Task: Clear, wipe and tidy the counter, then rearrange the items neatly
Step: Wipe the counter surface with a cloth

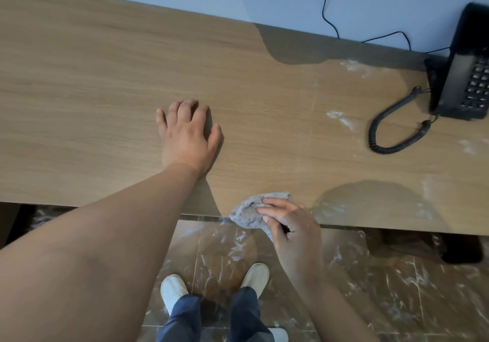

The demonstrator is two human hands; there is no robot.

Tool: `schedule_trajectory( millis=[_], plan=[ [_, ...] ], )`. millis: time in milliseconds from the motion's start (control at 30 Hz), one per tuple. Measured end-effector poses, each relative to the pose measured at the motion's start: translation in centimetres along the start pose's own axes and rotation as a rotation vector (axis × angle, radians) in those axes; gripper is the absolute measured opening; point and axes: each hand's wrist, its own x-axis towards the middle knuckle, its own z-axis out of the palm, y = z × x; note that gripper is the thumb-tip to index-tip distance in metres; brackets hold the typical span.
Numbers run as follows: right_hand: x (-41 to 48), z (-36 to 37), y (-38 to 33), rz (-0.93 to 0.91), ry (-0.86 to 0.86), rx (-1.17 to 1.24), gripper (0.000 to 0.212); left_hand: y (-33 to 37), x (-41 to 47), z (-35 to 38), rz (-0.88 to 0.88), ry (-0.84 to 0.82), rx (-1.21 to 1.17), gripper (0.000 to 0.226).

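Now your left hand (186,132) lies flat with fingers spread on the bench (79,77), well apart from the telephone (465,77). Your right hand (291,233) pinches the grey cloth (248,213) at the bench's near edge, nearer the telephone.

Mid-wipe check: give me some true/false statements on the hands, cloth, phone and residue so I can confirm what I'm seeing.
1. The right hand grips the grey cloth at the counter's near edge. True.
2. The left hand holds a spray bottle. False: it rests palm down on the counter, holding nothing.
3. White smears lie on the counter near the telephone. True.
4. The telephone stands at the counter's left end. False: it is at the right end.
5. The coiled cord hangs off the counter. False: it loops on top.
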Motion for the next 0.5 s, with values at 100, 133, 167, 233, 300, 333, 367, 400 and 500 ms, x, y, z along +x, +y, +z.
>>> schedule_trajectory(
  millis=[100,133,167,233,300,333,367,400,500],
  plan=[
    [-1.3,-0.4,-0.2,0.021,-0.044,0.033,0.026,0.1,0.0,-0.1,0.004,-0.003,0.007,0.05],
    [-1.7,-0.6,-0.3,0.034,-0.051,0.048,0.026,0.1,0.0,-0.1,0.002,-0.007,0.009,0.051],
    [-2.2,-0.7,-0.4,0.05,-0.052,0.065,0.026,0.1,0.0,-0.1,0.002,-0.01,0.012,0.051],
    [-2.9,-0.9,-0.6,0.08,-0.053,0.092,0.029,0.1,0.0,-0.2,0.003,-0.017,0.016,0.051],
    [-3.5,-1.3,-0.9,0.107,-0.067,0.115,0.031,0.2,-0.1,-0.4,0.007,-0.031,0.021,0.051],
    [-3.6,-1.5,-1.0,0.119,-0.078,0.123,0.031,0.2,-0.1,-0.5,0.011,-0.041,0.023,0.051],
    [-3.6,-1.8,-1.2,0.129,-0.09,0.124,0.031,0.3,-0.1,-0.6,0.016,-0.052,0.026,0.053],
    [-3.7,-2.1,-1.4,0.139,-0.1,0.119,0.031,0.3,-0.2,-0.8,0.022,-0.063,0.033,0.054],
    [-3.0,-3.4,-1.7,0.171,-0.083,0.11,0.032,0.5,-0.9,-1.3,0.063,-0.053,0.044,0.051]
  ],
)
